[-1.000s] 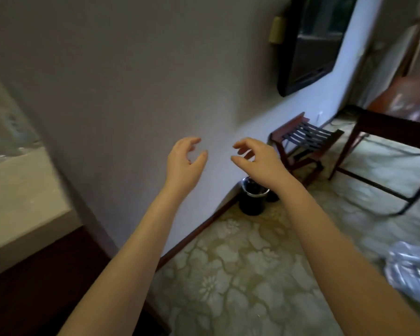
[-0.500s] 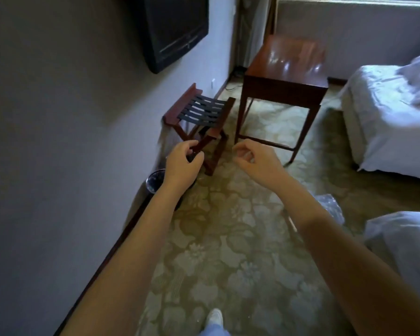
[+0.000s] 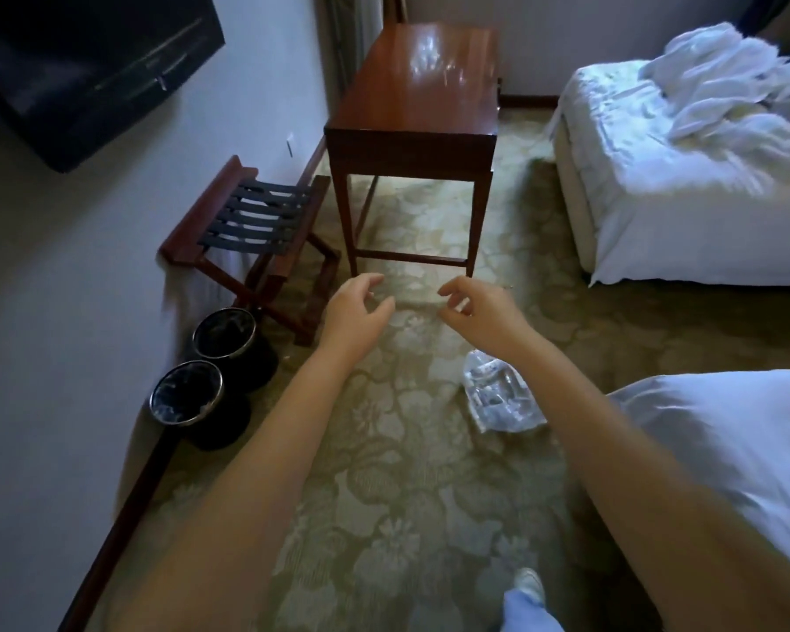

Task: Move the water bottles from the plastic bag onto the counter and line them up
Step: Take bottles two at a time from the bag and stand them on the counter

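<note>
Our left hand [image 3: 356, 312] and right hand [image 3: 484, 312] hover empty, fingers loosely curled, while the crinkled clear plastic bag of water bottles [image 3: 493, 394] lies on the floral carpet [image 3: 384, 494] just beneath our right wrist, nearer that hand.

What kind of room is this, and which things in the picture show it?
Probably a hotel bedroom: a folding luggage rack stands by the wall, a wall-mounted television hangs above it, and there are two separate white beds, the unmade bed and the nearer bed.
</note>
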The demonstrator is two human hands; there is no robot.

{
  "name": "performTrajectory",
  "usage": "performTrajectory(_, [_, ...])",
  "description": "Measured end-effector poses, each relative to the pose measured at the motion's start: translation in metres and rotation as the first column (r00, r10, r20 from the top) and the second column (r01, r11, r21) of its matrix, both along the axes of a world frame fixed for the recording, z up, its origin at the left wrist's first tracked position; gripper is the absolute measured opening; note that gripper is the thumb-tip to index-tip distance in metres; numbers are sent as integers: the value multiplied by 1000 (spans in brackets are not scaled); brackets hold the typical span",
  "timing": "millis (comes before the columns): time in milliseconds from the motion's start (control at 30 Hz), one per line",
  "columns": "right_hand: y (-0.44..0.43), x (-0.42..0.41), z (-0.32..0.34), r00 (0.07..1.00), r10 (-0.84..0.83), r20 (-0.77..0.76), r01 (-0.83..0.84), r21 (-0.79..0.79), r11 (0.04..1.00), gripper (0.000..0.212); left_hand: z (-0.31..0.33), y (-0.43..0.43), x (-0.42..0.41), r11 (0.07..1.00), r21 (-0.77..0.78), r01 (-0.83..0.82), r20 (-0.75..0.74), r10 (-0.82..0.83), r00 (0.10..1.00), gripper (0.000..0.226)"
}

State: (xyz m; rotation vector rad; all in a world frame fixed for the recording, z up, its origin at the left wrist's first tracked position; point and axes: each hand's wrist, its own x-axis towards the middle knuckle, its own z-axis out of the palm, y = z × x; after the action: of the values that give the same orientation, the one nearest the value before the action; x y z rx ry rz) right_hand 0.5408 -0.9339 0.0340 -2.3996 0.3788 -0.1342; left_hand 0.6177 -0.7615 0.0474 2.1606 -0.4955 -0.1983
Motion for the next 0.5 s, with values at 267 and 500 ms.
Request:
performTrajectory(267, [-162,11,-17,994,30,-103,-26,35,999,34,-20,-156,5,996,80,-37,-72,43,996,41])
performTrajectory(500, [-264,59,-67,975,-20,-221,37,72,997,32,-74,-254,62,990,138,-11,-175,35,984,41])
